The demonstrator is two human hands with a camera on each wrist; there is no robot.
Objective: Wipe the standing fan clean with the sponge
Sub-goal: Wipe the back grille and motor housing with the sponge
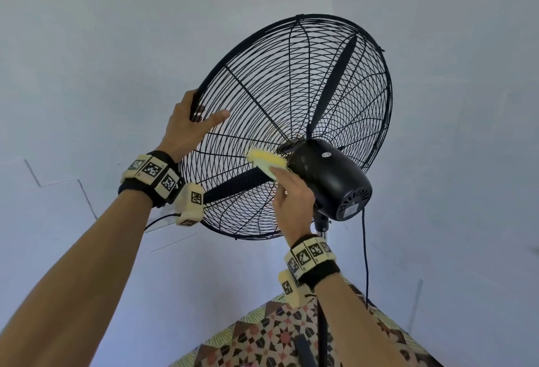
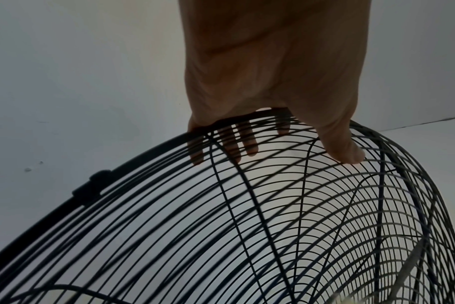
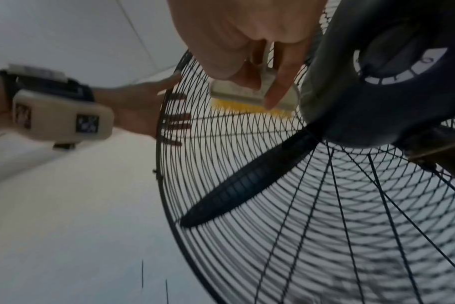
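Observation:
A black standing fan with a wire cage (image 1: 291, 98) tilts up against a pale wall. Its motor housing (image 1: 329, 177) faces me, and dark blades (image 1: 335, 81) show through the wires. My left hand (image 1: 189, 124) grips the cage rim at its left edge, fingers curled over the front (image 2: 247, 144), thumb (image 2: 346, 152) lying on the rear wires. My right hand (image 1: 291, 197) holds a yellow scrubber with a pale back, the sponge (image 1: 267, 159), and presses it on the rear cage beside the motor housing (image 3: 377, 82). In the right wrist view the sponge (image 3: 249, 98) shows under my fingers (image 3: 281, 82).
The fan's pole (image 1: 322, 293) and a dark power cord (image 1: 364, 250) run down at the lower right. A patterned floor covering (image 1: 277, 337) lies below. The pale wall (image 1: 116, 46) surrounds the fan closely behind.

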